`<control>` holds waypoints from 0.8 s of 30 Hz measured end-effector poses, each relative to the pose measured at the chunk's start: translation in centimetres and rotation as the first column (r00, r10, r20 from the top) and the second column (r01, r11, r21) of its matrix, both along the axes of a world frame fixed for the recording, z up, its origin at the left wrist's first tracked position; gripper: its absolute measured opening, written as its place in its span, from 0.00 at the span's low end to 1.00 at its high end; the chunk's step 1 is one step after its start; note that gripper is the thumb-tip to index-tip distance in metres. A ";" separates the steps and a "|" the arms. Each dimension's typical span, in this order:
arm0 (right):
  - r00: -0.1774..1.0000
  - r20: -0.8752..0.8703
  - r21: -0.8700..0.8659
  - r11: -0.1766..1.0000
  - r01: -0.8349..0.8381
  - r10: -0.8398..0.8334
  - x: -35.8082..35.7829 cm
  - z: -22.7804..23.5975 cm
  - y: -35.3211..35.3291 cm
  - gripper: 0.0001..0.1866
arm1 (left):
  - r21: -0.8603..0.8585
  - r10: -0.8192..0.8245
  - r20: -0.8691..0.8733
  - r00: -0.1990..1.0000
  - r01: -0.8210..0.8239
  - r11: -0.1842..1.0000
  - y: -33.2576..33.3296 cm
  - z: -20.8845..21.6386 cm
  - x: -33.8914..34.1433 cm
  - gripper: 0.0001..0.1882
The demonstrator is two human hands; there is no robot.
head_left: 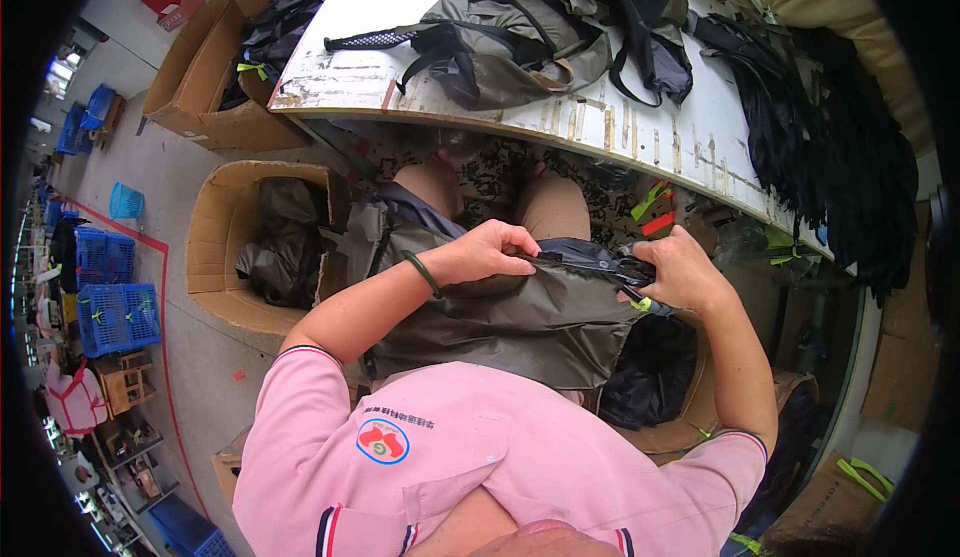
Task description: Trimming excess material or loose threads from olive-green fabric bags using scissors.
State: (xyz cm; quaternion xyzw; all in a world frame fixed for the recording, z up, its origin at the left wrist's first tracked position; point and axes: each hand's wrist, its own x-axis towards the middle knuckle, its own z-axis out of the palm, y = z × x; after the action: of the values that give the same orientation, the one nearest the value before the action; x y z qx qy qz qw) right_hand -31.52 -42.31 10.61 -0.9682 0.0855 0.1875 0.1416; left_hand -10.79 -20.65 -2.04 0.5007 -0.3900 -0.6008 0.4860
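Note:
A shiny olive-brown fabric bag (500,332) with dark edging lies across my lap. My left hand (490,254), with a dark green bangle on its wrist, pinches the bag's upper edge between thumb and fingers. At the right end of the same edge, my right hand (677,269) is closed on the dark edging. A small yellow-green tab (641,303) shows beneath its thumb; whether it belongs to the bag or to a separate thing, I cannot tell. Part of the edging is hidden by my right fingers.
Ahead stands a worn white table (350,87) bearing olive and black backpacks (520,47) and a heap of black straps (840,147). Cardboard boxes flank me: one at left (215,247) holds olive fabric pieces, another at right (690,422) black fabric. Blue crates (118,317) stand far left.

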 end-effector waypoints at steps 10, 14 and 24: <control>0.990 0.132 -0.023 0.998 -0.057 0.059 0.3 0.3 0.5 0.21 | 0.025 0.006 -0.006 1.000 -0.006 1.000 -0.1 0.1 -0.2 0.11; 0.990 0.124 -0.004 0.998 -0.070 0.070 0.7 -0.1 0.7 0.20 | 0.036 -0.010 0.006 1.000 0.010 0.999 -0.2 0.8 -0.3 0.11; 0.988 0.121 -0.099 0.992 -0.080 0.092 0.7 0.3 1.0 0.18 | 0.105 -0.032 0.015 0.999 0.030 0.994 -0.1 0.4 -0.1 0.07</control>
State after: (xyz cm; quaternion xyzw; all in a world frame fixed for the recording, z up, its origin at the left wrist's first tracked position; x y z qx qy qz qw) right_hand -30.83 -41.28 10.89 -0.9865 0.0431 0.1280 0.0928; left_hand -10.91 -20.76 -1.66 0.5243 -0.3699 -0.6237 0.4464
